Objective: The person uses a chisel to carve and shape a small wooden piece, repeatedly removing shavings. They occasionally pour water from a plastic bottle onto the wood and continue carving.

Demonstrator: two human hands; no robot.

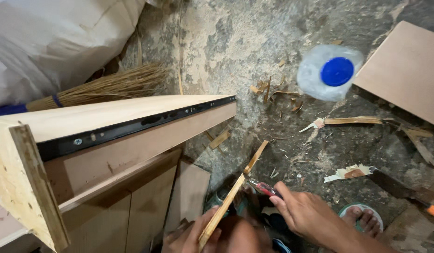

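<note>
We hold a thin wooden strip (228, 201) at the bottom middle of the view, slanting up and to the right over the concrete floor (245, 42). Its upper end (256, 157) is split and kinked where it bends away. It looks light and dry, stiff along its length but brittle; we judge it would snap or splinter if bent or squeezed near the kink. The sounder lower half seems the best place to grip, flat faces between thumb and fingers.

Our left hand (198, 236) is closed around the strip's lower end, fingers wrapped loosely, thumb on top. Our right hand (310, 215) is closed on a small red-handled tool (263, 188), probably pliers or a cutter, its tip touching the strip near mid-length. We cannot tell whether the tool's tip is biting the wood.

Just left of the strip stands a plywood drawer box (109, 140) with a black metal slide rail (132, 126) screwed along its side. Behind it lies a straw broom (104, 86) and a white sack (53, 42). Wood splinters (273, 89) and torn veneer scraps (348, 172) are scattered across the floor. A clear plastic bottle with a blue cap (337, 71) stands further off, near a plywood sheet (409, 70) at the right edge. A sandalled foot (362, 216) shows beside our right hand.
</note>
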